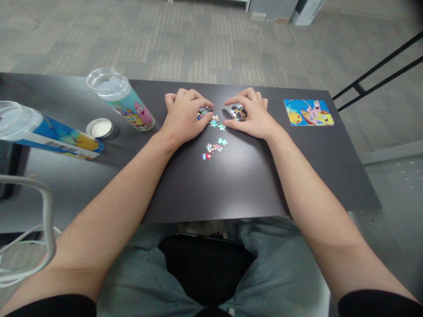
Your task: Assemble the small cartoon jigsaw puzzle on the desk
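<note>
Puzzle pieces [213, 124] on dark table [224, 189], just above center of frame, gathered mostly between two hands. Left hand [185, 115] at upper center, palm down, thumb and forefinger spread in a curve around one small heap [201, 113]; heap partly hidden by the hand. Right hand [253, 115] mirrors it slightly right of center, thumb and forefinger apart, curved around a second heap [238, 113]. Cannot tell if fingertips touch any pieces. Few teal pieces in the gap between hands. Below them, toward frame center, a small scatter: one teal piece [222, 141], some multicolored ones, one red-white-blue piece [206, 156] lowest.

Right side of frame: cartoon picture card [309, 112], flat on table, well apart from right hand. Upper left: printed tube [134, 110] with clear top, near left hand; second printed tube [62, 134] at left edge, blue, clear upper part, cut off by frame. Round white-centered cap [101, 128] between the tubes. Lower left: pale cable [49, 220], looped. Top: patterned carpet [198, 44]. Upper right: black bars [360, 90]. Bottom: gray-green trousers [132, 273].
</note>
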A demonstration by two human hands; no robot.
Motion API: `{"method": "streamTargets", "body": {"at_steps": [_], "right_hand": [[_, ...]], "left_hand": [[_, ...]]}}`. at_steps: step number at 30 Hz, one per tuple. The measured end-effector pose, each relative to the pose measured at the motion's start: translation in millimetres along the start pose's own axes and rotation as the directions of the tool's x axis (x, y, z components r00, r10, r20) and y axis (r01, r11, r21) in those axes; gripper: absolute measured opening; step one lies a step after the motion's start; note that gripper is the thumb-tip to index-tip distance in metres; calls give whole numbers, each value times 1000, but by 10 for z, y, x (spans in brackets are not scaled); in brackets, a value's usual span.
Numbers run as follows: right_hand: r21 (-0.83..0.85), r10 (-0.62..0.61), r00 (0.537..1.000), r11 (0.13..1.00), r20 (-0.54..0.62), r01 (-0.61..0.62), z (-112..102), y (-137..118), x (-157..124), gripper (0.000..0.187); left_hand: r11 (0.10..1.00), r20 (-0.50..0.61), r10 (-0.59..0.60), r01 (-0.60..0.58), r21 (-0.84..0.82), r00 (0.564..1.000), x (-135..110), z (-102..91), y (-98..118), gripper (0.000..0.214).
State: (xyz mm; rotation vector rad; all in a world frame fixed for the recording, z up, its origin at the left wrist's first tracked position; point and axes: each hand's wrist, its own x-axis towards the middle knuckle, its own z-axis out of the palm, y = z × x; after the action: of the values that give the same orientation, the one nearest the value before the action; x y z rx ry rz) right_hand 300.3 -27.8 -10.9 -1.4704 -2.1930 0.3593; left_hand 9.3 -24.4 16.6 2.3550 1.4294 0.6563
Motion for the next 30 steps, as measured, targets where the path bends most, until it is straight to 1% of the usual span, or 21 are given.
{"method": "streamTargets", "body": {"at_steps": [5, 7, 10, 13, 19, 22, 24, 27, 30], "right_hand": [[-15, -49, 997, 999, 59, 50, -43, -6, -20, 94], [4, -58, 996, 998, 61, 58, -37, 5, -21, 96], [41, -38, 999, 998, 38, 37, -18, 22, -14, 83], [44, -36, 999, 998, 29, 35, -18, -2, -13, 71], [60, -86, 992, 995, 96, 80, -94, -162, -34, 50], [61, -105, 988, 993, 114, 99, -110, -201, -41, 46], [60, -95, 989, 994, 113, 89, -110, -204, -45, 46], [44, -58, 993, 998, 103, 54, -102, -190, -49, 49], [28, -49, 996, 998, 78, 47, -78, -163, -41, 49]], "left_hand": [[1000, 20, -26, 25, 14, 999, 5, -16, 45, 50], [999, 26, -35, 34, 17, 999, 7, -22, 63, 48], [999, 21, -48, 48, 1, 999, 11, -20, 64, 45], [998, -14, -48, 47, -30, 999, 12, -10, 41, 43], [995, -46, -80, 77, -62, 996, 9, -16, 42, 36], [995, -44, -84, 81, -61, 996, 9, -20, 44, 37], [997, -35, -69, 68, -43, 997, 9, -21, 31, 39], [998, -6, -56, 56, -21, 998, 12, -25, 3, 49], [998, 11, -51, 51, -20, 999, 14, -29, -18, 58]]}}
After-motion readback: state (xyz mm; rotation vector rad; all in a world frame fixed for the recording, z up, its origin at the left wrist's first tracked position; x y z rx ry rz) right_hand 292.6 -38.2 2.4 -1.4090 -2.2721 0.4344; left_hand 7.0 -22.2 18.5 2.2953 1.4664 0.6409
